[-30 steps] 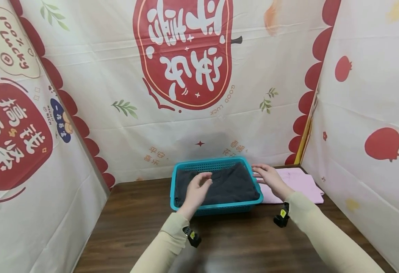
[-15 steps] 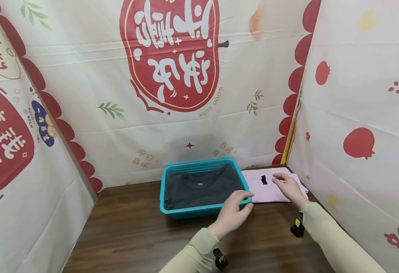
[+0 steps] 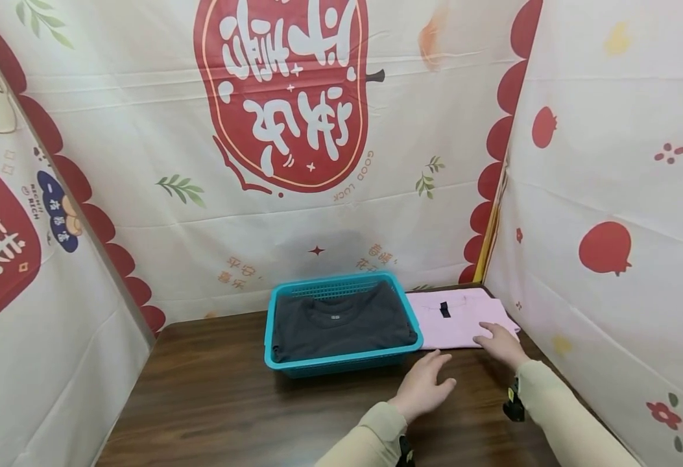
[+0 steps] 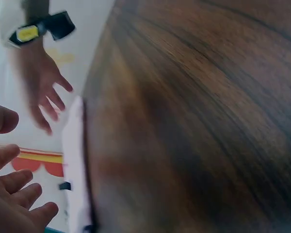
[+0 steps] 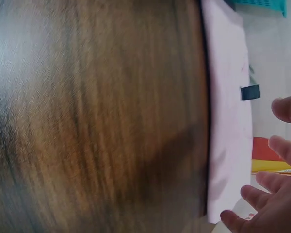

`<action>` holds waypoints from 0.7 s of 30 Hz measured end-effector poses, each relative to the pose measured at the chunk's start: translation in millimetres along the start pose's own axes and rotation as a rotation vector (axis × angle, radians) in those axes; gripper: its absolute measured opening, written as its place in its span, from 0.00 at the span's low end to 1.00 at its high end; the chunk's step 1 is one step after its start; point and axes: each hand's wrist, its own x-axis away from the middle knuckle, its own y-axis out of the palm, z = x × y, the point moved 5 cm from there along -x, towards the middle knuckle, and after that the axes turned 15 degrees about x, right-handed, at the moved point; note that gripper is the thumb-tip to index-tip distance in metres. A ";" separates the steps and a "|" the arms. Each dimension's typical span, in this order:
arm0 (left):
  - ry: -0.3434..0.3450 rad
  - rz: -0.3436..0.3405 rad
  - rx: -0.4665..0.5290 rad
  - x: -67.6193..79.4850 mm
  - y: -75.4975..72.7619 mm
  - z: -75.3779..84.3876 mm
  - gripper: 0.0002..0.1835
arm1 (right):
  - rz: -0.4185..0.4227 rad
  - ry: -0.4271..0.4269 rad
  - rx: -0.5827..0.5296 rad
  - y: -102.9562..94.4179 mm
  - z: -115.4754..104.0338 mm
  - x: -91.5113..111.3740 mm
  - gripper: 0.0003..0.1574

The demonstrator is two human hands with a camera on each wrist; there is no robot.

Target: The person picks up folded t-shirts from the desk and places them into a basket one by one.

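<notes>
Pink shirt [image 3: 458, 329] folded flat on the table [image 3: 218, 395], with the left hand [image 3: 423, 389] and the right hand [image 3: 503, 345] near it, both empty.
It should handle as light, soft and limp, with little risk of breakage but likely to sag or unfold if pinched at one spot; both side edges, with fingers slid under all the layers, look like the safest hold, rather than the small black label [image 3: 445, 310]. It lies just right of the basket [image 3: 341, 368], which holds a grey shirt [image 3: 347, 332]. The right hand, fingers spread, hangs above its near right part, apart from the cloth; the left, fingers also parted, is over bare table, nearer the wearer than its front edge.
</notes>
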 end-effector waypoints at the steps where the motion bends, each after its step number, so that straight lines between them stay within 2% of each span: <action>1: -0.023 -0.007 -0.002 -2.3 3.2 -4.6 0.26 | -0.013 -0.004 0.013 1.7 1.4 0.1 0.38; 5: -0.121 -0.030 -0.045 -10.7 13.8 -21.1 0.30 | -0.071 0.003 0.054 7.7 6.2 1.2 0.41; 9: -0.200 -0.041 -0.154 -17.4 19.5 -33.9 0.33 | -0.124 0.041 0.065 13.3 10.6 1.1 0.43; 14: -0.244 -0.052 -0.285 -23.6 26.8 -46.9 0.35 | -0.180 0.077 0.078 20.0 15.3 -0.2 0.46; 21: -0.281 -0.036 -0.304 -30.1 32.0 -59.9 0.35 | -0.207 0.069 0.120 30.8 18.9 1.0 0.48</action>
